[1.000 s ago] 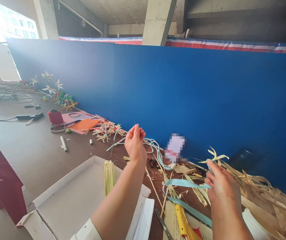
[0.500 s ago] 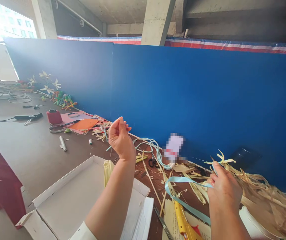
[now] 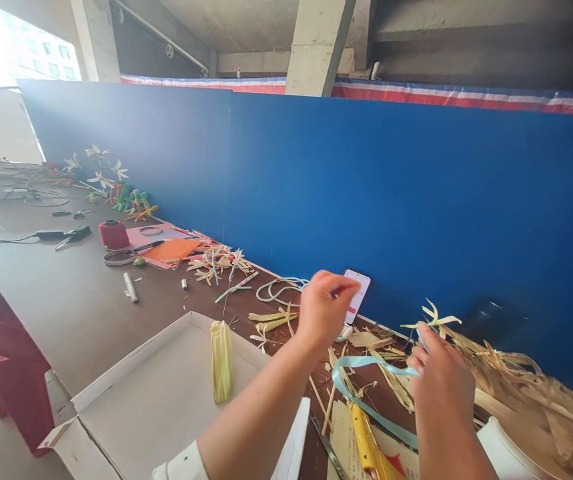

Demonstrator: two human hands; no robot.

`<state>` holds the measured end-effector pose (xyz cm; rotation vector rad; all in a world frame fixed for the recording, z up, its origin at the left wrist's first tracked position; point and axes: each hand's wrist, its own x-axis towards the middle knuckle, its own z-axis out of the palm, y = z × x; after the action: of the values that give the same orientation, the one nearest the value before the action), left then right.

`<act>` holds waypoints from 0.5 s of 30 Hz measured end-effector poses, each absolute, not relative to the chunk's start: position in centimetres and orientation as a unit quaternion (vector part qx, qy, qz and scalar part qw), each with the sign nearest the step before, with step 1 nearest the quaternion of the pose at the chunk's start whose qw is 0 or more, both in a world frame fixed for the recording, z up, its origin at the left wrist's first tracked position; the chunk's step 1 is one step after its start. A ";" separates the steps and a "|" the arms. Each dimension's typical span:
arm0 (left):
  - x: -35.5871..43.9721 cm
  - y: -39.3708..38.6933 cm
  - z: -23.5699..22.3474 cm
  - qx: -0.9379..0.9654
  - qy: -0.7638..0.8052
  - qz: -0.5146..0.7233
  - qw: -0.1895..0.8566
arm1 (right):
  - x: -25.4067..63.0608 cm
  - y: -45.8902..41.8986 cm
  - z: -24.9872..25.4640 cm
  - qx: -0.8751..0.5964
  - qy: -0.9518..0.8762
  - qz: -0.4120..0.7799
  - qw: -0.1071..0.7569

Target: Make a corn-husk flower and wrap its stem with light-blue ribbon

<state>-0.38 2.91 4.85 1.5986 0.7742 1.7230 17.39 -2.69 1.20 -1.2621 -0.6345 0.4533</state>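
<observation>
Right hand [image 3: 441,363] has a pale husk flower [image 3: 433,321] pinched up at the fingertips, thin petals splaying out past the index finger, and a light blue ribbon [image 3: 353,362] runs out of the curled fingers too, looping down over the table [image 3: 239,307]. So the flower's up in the air over the right part of the table, in front of a blue partition [image 3: 366,187].

Left hand [image 3: 321,303] has its fingers bunched together right in front of a smartphone [image 3: 363,283] leaning on that partition, covering part of its screen. It's pretty blurry, so I honestly can't tell if there's anything between those fingers.

Under the left forearm there's a white cardboard tray [image 3: 141,373] with a pale green husk bundle [image 3: 222,363] lying in it. Between the arms, a yellow glue gun [image 3: 366,440] sits on a printed sheet [image 3: 340,427], just beside a metal tool [image 3: 329,448]. Brown dried husks [image 3: 556,400] are heaped beyond the right hand, near a white tub [image 3: 501,450]. Farther off to the left, a red thread spool [image 3: 113,235] stands by some orange paper [image 3: 173,250].
</observation>
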 end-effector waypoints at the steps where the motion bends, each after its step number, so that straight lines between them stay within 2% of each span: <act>1: 0.7 2.7 4.2 0.630 0.305 0.616 0.362 | 17.0 -2.6 1.3 -0.568 -0.278 0.219 0.743; 7: 3.4 2.0 1.6 0.688 0.334 0.483 0.426 | 15.2 -2.0 1.5 -0.551 -0.198 0.261 0.768; 15: 3.7 2.2 0.8 0.699 0.367 0.463 0.404 | 14.9 -2.0 1.8 -0.558 -0.187 0.271 0.762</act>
<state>3.70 2.21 0.81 1.7646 0.9268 1.1689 14.89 -1.99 1.83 -1.2131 -0.4060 0.5891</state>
